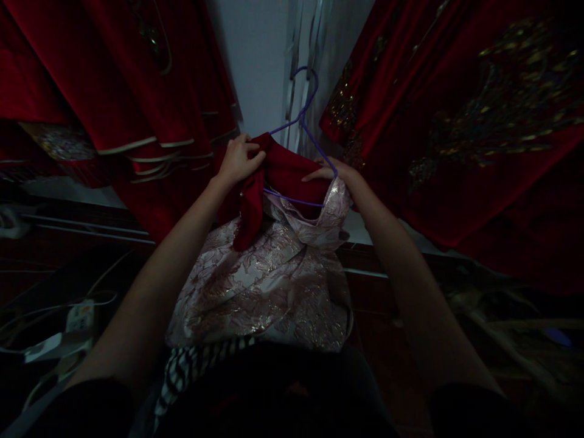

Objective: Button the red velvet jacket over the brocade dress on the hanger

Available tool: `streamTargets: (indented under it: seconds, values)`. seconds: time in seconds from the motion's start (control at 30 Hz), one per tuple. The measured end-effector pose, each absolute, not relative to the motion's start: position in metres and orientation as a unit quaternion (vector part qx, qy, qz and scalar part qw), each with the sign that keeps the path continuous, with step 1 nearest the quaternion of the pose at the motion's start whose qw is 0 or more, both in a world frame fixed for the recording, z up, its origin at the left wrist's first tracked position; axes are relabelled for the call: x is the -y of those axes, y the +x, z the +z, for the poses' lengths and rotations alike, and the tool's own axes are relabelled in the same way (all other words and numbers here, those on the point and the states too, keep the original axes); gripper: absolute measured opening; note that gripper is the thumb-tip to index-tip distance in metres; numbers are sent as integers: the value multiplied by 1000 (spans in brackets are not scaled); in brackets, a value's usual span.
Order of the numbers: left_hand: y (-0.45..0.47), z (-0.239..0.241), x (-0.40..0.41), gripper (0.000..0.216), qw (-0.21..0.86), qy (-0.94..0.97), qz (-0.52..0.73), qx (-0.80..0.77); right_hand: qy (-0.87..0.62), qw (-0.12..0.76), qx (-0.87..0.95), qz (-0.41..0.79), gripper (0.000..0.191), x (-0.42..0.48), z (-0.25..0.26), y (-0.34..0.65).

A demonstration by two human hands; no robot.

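A purple hanger (303, 112) carries a pale pink dress (274, 274) with a shiny floral pattern. Dark red cloth (292, 173), which looks like a garment, is draped over the hanger's shoulders, and one flap hangs down the dress front at left. My left hand (238, 159) is closed on the red cloth at the hanger's left shoulder, thumb pointing inward. At the opposite shoulder, my right hand (335, 170) grips the red cloth beside the hanger's end and the dress's shoulder; its thumb lies inside and its other fingers are mostly hidden.
Red garments (114, 79) hang at left, and more with gold sequin decoration (497, 103) hang at right. Behind the hanger is a pale cabinet door (255, 61) with metal handles. A power strip (79, 316) and cables lie at lower left. The scene is dim.
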State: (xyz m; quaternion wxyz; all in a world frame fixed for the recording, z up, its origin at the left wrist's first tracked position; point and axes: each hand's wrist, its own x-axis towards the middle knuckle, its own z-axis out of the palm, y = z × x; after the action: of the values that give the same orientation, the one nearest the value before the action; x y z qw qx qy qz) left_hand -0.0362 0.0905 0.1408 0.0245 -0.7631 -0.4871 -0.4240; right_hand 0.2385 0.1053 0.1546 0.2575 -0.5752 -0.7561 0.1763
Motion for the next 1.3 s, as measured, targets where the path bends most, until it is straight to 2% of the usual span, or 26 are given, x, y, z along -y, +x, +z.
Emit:
streamTargets:
  seconds: [0.07, 0.17, 0.3, 0.4, 0.47, 0.63, 0.83, 0.93, 1.13, 1.3]
  values:
    - [-38, 144, -94, 18, 5, -773, -415, 480, -623, 305, 713, 97, 51, -108, 158, 246]
    - [-40, 147, -97, 16, -4, -782, -406, 473, -632, 398, 665, -3, 39, -103, 165, 261]
    - [-38, 147, -94, 16, 14, -789, -391, 474, -583, 440, 683, -21, 23, -87, 167, 290]
    - [-36, 145, -90, 17, 24, -794, -380, 474, -564, 448, 694, -1, 18, -74, 160, 315]
    - [-34, 142, -89, 17, 31, -795, -378, 474, -590, 456, 665, -37, 17, -66, 152, 331]
    - [-23, 129, -83, 19, 64, -773, -389, 497, -687, 402, 584, -161, 24, -42, 132, 342]
    - [-3, 114, -69, 24, 84, -747, -408, 518, -687, 339, 635, -97, 46, -7, 110, 291]
    - [3, 113, -64, 27, 86, -744, -412, 519, -657, 355, 661, -69, 47, -5, 117, 273]
    - [13, 105, -61, 28, 89, -723, -430, 534, -629, 470, 597, -163, 46, -16, 140, 239]
    - [10, 102, -67, 28, 116, -709, -454, 527, -548, 323, 766, -95, 25, -7, 110, 176]
